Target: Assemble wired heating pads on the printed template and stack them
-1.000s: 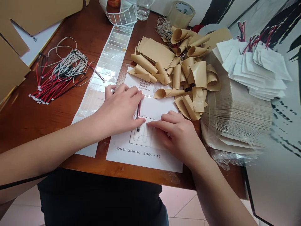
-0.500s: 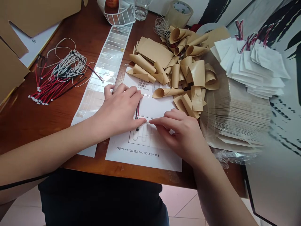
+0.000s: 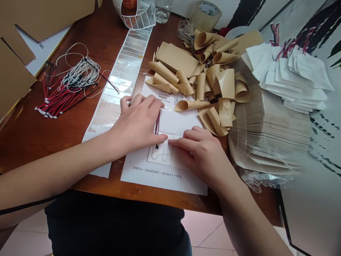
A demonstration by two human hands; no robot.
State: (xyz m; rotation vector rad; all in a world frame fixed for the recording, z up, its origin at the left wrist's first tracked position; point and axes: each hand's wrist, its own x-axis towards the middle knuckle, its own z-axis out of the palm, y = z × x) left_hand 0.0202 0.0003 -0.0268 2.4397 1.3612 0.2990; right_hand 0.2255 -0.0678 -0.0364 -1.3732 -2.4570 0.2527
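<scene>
A printed white sheet [image 3: 160, 183] lies under both hands, with a rectangle outline and looped lines on it. My left hand [image 3: 134, 124] rests palm down on the sheet's left side, fingers spread and thumb stretched to the right. Beneath it runs a red and black lead [image 3: 157, 129], ending in a dark joint at the outline. A thin pale wire [image 3: 152, 153] appears to follow the loops. My right hand [image 3: 202, 153] has its index fingertip beside the left thumb tip, other fingers curled; the wire seems to run into it, though the grip is mostly hidden.
On the left lie a bundle of white wires with red leads [image 3: 80, 76] and an open cardboard box [image 3: 53, 17]. A strip of clear labels [image 3: 121, 81] runs alongside. Curled brown papers [image 3: 197, 85], stacked paper sheets [image 3: 285, 135] and white pouches [image 3: 287, 78] fill the right.
Both hands stay nearly in place over the sheet. My right index fingertip has shifted slightly and now sits just below the left thumb tip. The whole view has moved a little.
</scene>
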